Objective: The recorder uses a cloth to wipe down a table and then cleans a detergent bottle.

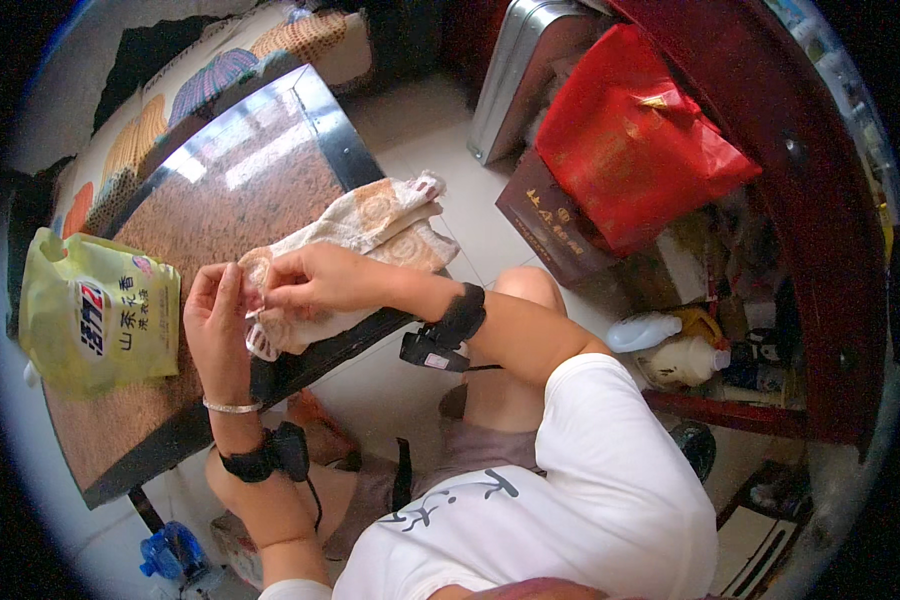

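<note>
A cream and orange patterned cloth (370,225) lies across the near edge of a brown stone-topped table (230,190). My left hand (215,325) presses the cloth's near end with fingers closed on it. My right hand (320,280) pinches the same end from the other side, right beside the left. Both wrists wear black bands with small devices. The cloth's far end hangs past the table edge.
A pale green pouch (95,310) rests on the table's left part. On the floor to the right stand a red bag (635,140), a dark brown bag (555,225), a silver suitcase (515,75) and bottles (670,350) under dark red furniture.
</note>
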A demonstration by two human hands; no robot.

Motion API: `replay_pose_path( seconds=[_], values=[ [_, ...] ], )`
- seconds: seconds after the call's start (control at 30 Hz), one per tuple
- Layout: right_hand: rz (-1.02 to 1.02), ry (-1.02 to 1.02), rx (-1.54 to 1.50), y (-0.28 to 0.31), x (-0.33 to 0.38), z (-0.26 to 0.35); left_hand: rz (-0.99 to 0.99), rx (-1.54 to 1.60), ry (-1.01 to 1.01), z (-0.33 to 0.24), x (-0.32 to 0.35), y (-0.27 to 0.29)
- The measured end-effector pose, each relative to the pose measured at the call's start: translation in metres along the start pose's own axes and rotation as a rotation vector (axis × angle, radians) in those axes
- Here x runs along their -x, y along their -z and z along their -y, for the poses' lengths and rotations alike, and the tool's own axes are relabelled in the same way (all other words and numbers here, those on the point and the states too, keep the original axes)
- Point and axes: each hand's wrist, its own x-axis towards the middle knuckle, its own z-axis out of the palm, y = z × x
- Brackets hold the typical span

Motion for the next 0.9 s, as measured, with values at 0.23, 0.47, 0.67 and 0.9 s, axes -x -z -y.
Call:
replay_pose_path(
  seconds=[0.23, 0.47, 0.67, 0.9],
  values=[
    [-0.035, 0.033, -0.288, 0.001, -0.004, -0.009, 0.029, -0.051, 0.0, 0.003, -0.003, 0.003],
    [-0.048, 0.006, -0.292, 0.004, -0.004, -0.004, 0.252, -0.291, 0.076, -0.006, 0.004, 0.003],
    [-0.04, -0.01, -0.22, 0.001, -0.005, -0.005, 0.338, -0.224, 0.202, -0.018, 0.011, 0.005],
    [-0.048, 0.004, -0.193, -0.002, -0.007, -0.013, 0.34, 0.009, 0.234, -0.008, 0.009, 0.006]
  ],
)
